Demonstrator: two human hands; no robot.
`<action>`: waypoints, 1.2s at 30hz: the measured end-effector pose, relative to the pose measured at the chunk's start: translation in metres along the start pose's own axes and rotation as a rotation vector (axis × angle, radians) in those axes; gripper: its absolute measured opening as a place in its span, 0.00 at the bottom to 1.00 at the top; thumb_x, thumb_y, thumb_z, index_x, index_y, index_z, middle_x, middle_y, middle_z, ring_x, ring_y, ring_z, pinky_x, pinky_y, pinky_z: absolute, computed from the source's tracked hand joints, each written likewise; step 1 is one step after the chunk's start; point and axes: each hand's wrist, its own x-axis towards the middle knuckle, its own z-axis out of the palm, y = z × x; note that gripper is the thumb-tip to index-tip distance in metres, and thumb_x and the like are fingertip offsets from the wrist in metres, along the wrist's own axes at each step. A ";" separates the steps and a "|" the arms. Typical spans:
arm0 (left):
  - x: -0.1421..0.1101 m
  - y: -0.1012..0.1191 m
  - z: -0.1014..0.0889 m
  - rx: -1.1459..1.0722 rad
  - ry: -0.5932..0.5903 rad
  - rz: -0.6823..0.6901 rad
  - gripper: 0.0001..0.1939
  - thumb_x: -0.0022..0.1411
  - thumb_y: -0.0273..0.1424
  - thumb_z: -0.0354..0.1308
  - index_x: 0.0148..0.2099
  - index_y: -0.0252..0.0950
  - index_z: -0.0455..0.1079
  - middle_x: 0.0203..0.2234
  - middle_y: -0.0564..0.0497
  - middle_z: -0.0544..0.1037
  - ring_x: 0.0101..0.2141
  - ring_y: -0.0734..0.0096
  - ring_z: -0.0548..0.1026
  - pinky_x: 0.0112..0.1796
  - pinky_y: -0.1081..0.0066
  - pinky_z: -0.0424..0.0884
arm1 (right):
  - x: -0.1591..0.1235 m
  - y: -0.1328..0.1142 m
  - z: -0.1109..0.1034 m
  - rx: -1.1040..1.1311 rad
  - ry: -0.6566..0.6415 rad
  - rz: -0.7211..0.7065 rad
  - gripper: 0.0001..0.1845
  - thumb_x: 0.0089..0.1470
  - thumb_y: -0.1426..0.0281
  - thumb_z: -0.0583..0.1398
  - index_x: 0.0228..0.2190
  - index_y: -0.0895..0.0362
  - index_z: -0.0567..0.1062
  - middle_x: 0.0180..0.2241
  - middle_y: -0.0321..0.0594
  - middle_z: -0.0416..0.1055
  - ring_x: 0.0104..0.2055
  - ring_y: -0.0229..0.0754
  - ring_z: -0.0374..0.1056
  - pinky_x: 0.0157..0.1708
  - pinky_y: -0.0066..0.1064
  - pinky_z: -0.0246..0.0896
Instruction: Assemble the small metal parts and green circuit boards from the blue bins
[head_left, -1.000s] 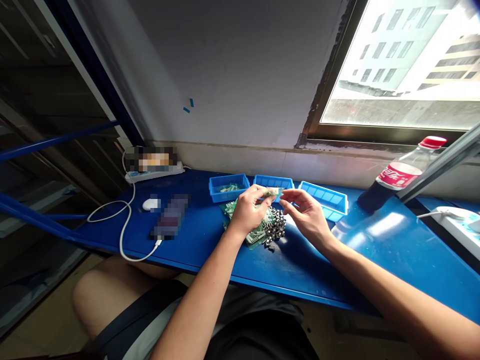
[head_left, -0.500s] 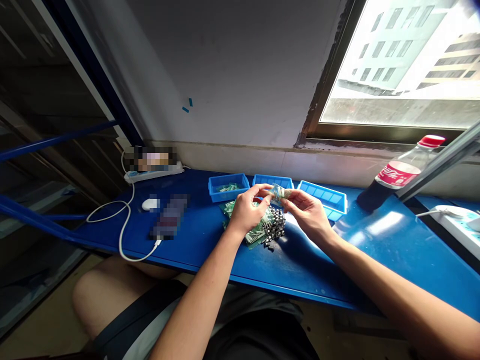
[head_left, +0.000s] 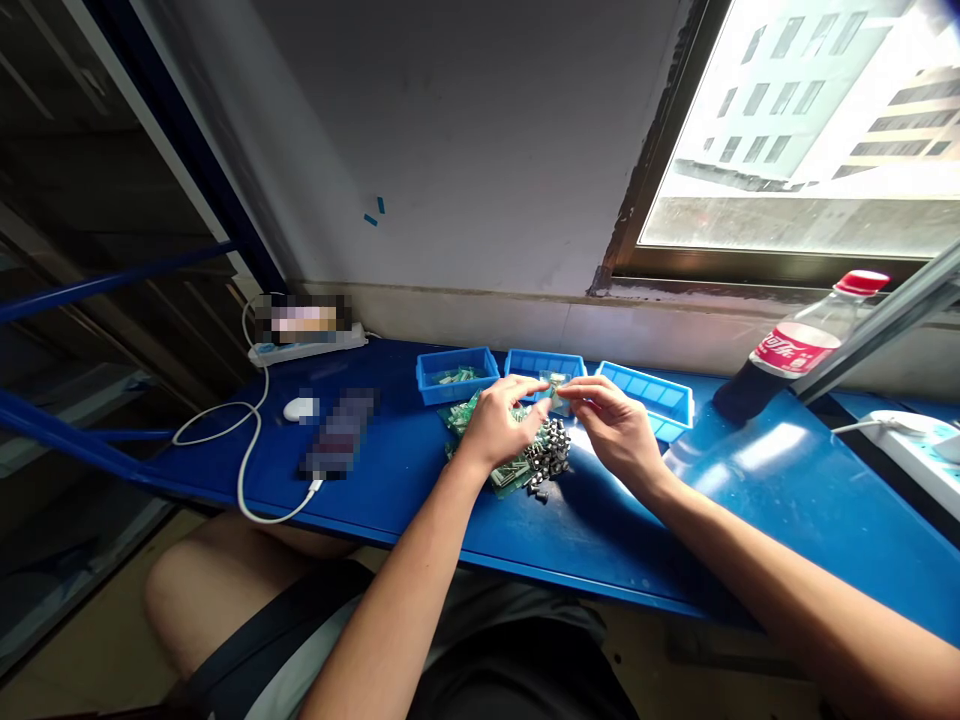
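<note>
My left hand [head_left: 504, 420] and my right hand [head_left: 616, 425] pinch a small clear plastic bag [head_left: 556, 392] between them, over the blue table. Something small and pale shows inside the bag, too small to name. Under and beside my left hand lies a pile of small green pieces [head_left: 514, 474] that look like circuit boards, some in clear wrapping. Against its right side sits a heap of small dark and silver cylindrical parts [head_left: 551, 452]. Behind my hands, the middle blue bin [head_left: 544, 362] is partly hidden.
The left blue bin [head_left: 459, 390] holds green pieces. A right blue bin [head_left: 652, 385] stands near a cola bottle [head_left: 795, 345]. A phone [head_left: 339, 432] with a white cable [head_left: 259, 475] lies left; power strips [head_left: 307, 347] stand at both sides. The table's front edge [head_left: 570, 585] is near my lap.
The small bag has turned and now hangs flatter and more spread out between my fingertips. My fingers have shifted slightly on it. The piles and bins have stayed put.
</note>
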 end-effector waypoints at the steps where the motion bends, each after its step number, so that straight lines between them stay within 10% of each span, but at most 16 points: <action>1: 0.000 0.000 0.000 0.005 -0.025 0.011 0.14 0.66 0.33 0.68 0.53 0.37 0.82 0.50 0.43 0.84 0.50 0.57 0.83 0.49 0.60 0.82 | 0.000 -0.002 0.001 0.002 -0.018 -0.013 0.09 0.68 0.63 0.62 0.43 0.46 0.85 0.47 0.42 0.78 0.49 0.49 0.75 0.52 0.47 0.74; 12: 0.005 -0.011 -0.005 0.100 0.177 0.041 0.13 0.73 0.28 0.60 0.56 0.40 0.80 0.48 0.46 0.85 0.46 0.62 0.83 0.49 0.61 0.82 | -0.004 -0.005 0.004 -0.029 -0.073 -0.002 0.10 0.70 0.62 0.60 0.46 0.47 0.82 0.47 0.41 0.81 0.50 0.50 0.77 0.55 0.48 0.73; 24: 0.007 -0.064 -0.030 0.580 0.305 -0.070 0.12 0.72 0.32 0.58 0.39 0.39 0.83 0.43 0.42 0.85 0.46 0.50 0.78 0.56 0.46 0.71 | -0.006 -0.006 0.005 -0.428 -0.510 -0.341 0.07 0.69 0.64 0.61 0.44 0.48 0.81 0.37 0.43 0.78 0.39 0.49 0.72 0.37 0.42 0.71; 36: 0.007 -0.027 -0.020 0.407 0.238 0.035 0.12 0.76 0.33 0.55 0.49 0.38 0.80 0.49 0.42 0.81 0.54 0.52 0.75 0.58 0.53 0.73 | -0.002 -0.008 -0.001 -0.449 -0.709 -0.361 0.08 0.67 0.69 0.62 0.43 0.48 0.83 0.36 0.41 0.81 0.41 0.50 0.73 0.41 0.42 0.72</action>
